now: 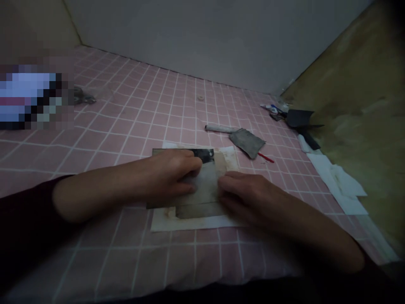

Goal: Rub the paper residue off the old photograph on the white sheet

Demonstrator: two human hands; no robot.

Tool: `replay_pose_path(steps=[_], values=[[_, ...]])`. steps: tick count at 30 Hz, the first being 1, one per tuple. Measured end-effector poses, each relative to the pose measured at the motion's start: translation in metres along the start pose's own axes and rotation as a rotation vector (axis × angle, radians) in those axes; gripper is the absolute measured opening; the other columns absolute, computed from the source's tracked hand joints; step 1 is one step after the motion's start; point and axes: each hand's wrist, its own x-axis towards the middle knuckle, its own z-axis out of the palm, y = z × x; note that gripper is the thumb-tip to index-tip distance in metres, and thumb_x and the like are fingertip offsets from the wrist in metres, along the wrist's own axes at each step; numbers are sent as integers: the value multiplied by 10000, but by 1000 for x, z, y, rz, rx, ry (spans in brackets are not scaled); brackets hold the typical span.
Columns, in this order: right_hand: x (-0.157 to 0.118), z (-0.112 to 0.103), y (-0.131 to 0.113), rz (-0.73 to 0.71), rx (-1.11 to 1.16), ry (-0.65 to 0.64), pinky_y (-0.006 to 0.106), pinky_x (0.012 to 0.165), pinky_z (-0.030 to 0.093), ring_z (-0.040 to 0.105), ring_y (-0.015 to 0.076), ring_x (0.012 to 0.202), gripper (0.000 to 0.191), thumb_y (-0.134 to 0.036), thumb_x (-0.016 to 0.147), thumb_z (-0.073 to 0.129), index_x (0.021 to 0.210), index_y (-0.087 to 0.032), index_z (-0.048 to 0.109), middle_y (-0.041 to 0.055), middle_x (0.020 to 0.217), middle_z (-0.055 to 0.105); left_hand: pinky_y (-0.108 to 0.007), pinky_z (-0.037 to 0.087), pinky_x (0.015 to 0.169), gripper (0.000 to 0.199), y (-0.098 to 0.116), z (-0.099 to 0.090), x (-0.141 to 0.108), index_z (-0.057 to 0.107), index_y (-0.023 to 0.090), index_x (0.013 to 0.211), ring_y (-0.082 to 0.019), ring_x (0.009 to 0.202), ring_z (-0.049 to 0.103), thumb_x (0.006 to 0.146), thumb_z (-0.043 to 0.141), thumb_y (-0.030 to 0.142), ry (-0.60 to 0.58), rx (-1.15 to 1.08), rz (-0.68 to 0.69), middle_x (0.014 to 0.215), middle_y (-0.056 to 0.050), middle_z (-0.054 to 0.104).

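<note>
My left hand lies across a flat rectangular plate, fingers curled and thumb pointing right along its surface. The plate has a dark band on its far edge and a small hole near the far right corner. Closed fingers of my right hand press at the plate's right edge, their tips partly hidden. Under the plate is a thin greyish-tan slab, which lies on stained white paper. Dim light leaves the plate's material unclear.
A pink checked cloth covers the surface. Beyond my hands lie a grey tube, a grey-green square sheet and a red stick. Black pieces and white paper lie along the right wall. A blurred-out screen is at left.
</note>
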Motion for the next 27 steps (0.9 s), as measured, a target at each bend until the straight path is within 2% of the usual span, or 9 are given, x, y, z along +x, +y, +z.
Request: replay_pose_path(steps=[4,10,15,20,25,27], values=[[5,4,-3,-73,45,38,263,607,352,440,110,660,187,-124,938,439,771,-204,412,0,807,482,-268,333,619,104,1,0,1,527,198,816,-136,736,520,780,609,251,9,18,-17,856,5,566],[4,5,0,4,10,-2,263,596,341,449,115,660,202,-115,921,453,751,-206,393,-8,768,472,-262,333,610,112,2,-2,0,515,194,806,-133,729,517,778,613,240,-1,16,-6,858,7,561],[7,12,-3,-79,21,48,260,599,347,438,106,658,170,-82,903,441,792,-205,405,-2,827,479,-266,337,619,93,2,-1,1,543,194,818,-142,741,525,807,589,274,5,30,-20,856,-1,574],[1,7,-2,43,-44,-31,252,590,334,433,95,634,196,-71,903,439,783,-206,365,-18,791,459,-260,321,606,96,3,-2,1,519,195,800,-137,727,518,783,595,249,-2,42,-4,851,3,568],[4,12,-4,-78,-37,23,243,591,331,408,89,632,189,-26,862,441,835,-202,377,-12,841,447,-259,338,621,68,5,-3,0,548,192,819,-136,738,527,793,589,240,4,29,-21,851,5,575],[2,11,-3,-50,-35,-2,240,583,328,413,87,629,201,-21,857,444,837,-206,369,-16,840,450,-258,341,622,75,5,-3,0,549,193,826,-135,739,526,795,595,243,0,24,-17,853,8,573]])
